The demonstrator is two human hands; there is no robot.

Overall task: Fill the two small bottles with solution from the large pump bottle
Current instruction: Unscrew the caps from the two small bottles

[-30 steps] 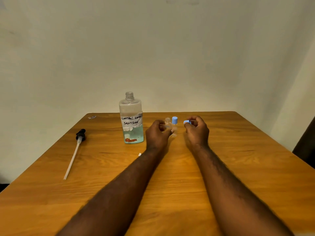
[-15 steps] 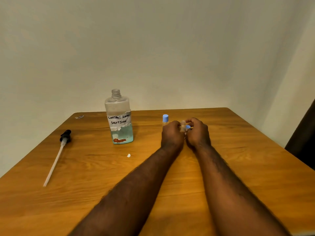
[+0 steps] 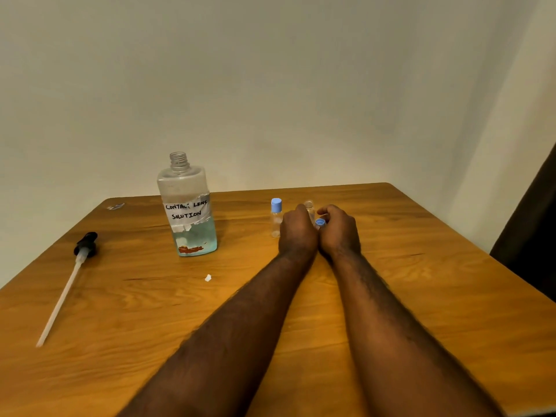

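Note:
The large clear bottle (image 3: 189, 210), labelled "contact lens solution", stands open on the wooden table (image 3: 421, 296) with blue liquid in its lower part. Its black pump with a long white tube (image 3: 70, 279) lies to the left. One small clear bottle with a blue cap (image 3: 276, 218) stands just left of my hands. My left hand (image 3: 298, 233) is closed around the second small bottle (image 3: 309, 207), whose open neck shows above the fingers. My right hand (image 3: 338, 231) pinches that bottle's blue cap (image 3: 320, 222) right beside it.
A small white scrap (image 3: 208, 277) lies on the table in front of the large bottle. A tiny clear piece (image 3: 115, 206) sits near the far left corner. A dark curtain or chair (image 3: 532, 236) stands past the table's right edge.
My left hand carried the uncapped small bottle to the right, away from the capped one, and my two hands came together. The view also shifted, so the large bottle appears further left.

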